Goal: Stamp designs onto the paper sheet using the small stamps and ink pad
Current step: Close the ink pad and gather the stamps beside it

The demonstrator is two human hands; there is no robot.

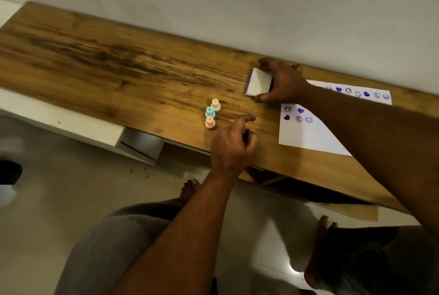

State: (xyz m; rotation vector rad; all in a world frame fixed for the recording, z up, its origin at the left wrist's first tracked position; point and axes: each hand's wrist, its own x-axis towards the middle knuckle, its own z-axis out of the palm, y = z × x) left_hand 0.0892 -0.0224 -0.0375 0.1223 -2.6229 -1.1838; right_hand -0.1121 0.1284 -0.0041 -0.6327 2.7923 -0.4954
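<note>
Stretching across the scene, a long wooden tabletop (107, 57) carries everything. At its right lies the paper sheet (308, 135), already marked with purple hearts and faces. Just left of the sheet, the right hand (282, 83) grips the closed white ink pad (259, 82) by its edges. The left hand (234, 145) hovers loosely curled, holding nothing, forefinger extended. Three small stamps (211, 114), cream, blue and pink, stand upright in a short row just left of that fingertip, nearer the left hand.
</note>
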